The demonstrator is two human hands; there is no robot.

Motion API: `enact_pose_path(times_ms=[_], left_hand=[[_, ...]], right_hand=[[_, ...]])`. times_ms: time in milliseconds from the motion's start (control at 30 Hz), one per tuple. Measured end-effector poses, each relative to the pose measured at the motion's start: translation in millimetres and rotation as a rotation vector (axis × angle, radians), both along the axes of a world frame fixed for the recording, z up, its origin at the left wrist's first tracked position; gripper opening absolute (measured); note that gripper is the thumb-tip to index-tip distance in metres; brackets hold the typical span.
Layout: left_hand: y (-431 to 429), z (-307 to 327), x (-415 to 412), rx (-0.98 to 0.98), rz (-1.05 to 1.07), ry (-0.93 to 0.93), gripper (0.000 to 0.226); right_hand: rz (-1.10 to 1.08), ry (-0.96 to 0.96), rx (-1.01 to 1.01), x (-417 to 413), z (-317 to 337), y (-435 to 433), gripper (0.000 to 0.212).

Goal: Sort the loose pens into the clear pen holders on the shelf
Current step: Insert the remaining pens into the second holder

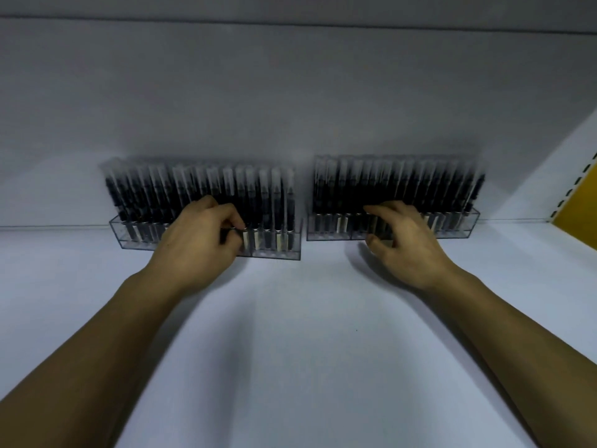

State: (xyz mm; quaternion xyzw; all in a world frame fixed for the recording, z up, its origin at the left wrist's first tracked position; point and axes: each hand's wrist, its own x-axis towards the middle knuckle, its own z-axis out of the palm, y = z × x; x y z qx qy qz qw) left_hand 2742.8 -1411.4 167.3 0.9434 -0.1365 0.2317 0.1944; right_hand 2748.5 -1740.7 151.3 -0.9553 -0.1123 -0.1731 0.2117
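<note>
On the white shelf (307, 318) two clear rectangular plastic pen holders stand side by side against the back wall, well apart from each other. The left pen holder (277, 253) and the right pen holder (458, 233) are both packed with upright rows of black pens with clear caps (403, 185). No loose pen lies on the bare shelf in front of them, so the sorting looks close to done, though the picture is blurred and anything outside the view cannot be judged. The left hand (200, 237) has its fingers curled at the front of the left pen holder and pinches what appears to be one black pen (231, 235) between thumb and forefinger, low in the holder near its middle divider. This is probably one of the last pens being seated. The right hand (403, 240) is spread wide and relaxed, with its fingertips against the pens in the right pen holder and its thumb near the front wall, holding nothing. A yellow panel (581, 205) shows at the far right edge.
</note>
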Motion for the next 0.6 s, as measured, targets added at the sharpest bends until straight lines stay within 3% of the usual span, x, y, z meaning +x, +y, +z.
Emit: enact_pose_path(times_ms=[267,600], left_hand=[[10,-13,7,0.05,-0.009,0.084,0.049],[2,-19,8,0.038,-0.029,0.08,0.067]], right_hand=[[-0.024,0.015,-0.04,0,-4,8,0.068],[-0.013,0.013,-0.102,-5,-3,19,0.076]])
